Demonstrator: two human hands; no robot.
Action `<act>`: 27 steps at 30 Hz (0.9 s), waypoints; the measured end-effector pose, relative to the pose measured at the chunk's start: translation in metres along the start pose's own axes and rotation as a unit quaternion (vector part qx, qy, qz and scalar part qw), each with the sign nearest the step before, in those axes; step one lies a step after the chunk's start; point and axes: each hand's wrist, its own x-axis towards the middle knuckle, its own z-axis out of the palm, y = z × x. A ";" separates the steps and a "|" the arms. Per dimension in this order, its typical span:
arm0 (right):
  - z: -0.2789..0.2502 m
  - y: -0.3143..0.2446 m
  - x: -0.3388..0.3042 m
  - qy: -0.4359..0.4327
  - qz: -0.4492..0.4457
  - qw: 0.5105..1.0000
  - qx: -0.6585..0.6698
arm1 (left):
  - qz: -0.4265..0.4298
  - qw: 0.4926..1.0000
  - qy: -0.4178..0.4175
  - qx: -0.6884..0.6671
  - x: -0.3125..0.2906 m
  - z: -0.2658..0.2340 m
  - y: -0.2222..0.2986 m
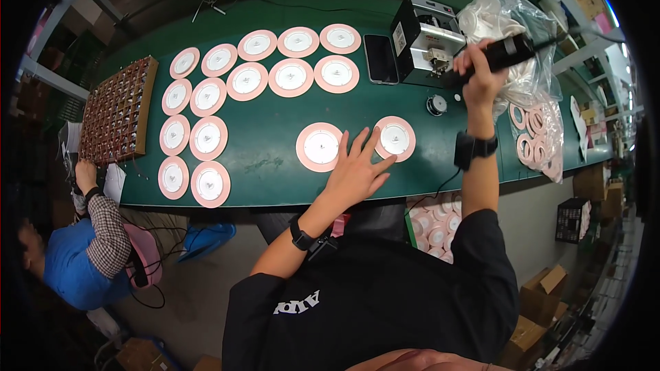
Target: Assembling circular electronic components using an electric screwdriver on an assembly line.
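The right hand grips a black power tool, long axis nearly sideways, corded end rightward; the left hand, fingers spread, overlaps two pink discs.

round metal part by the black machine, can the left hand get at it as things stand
Probably yes: the left hand looks spread and grips nothing that shows, and only a flat pink-rimmed disc and bare green tabletop seem to lie between it and the round metal part.
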 end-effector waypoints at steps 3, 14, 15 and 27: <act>0.024 -0.010 -0.048 -0.023 0.006 1.000 0.006 | 0.000 1.000 0.001 0.004 -0.001 -0.001 0.002; 0.026 0.003 -0.093 -0.045 0.025 0.997 -0.053 | 0.000 1.000 0.007 0.010 -0.001 0.000 0.003; 0.026 0.004 -0.094 -0.045 0.026 0.997 -0.053 | 0.000 1.000 0.006 0.012 -0.001 0.000 0.003; 0.021 0.015 -0.082 -0.015 0.087 0.996 -0.025 | 0.003 1.000 0.003 0.018 0.001 -0.002 0.003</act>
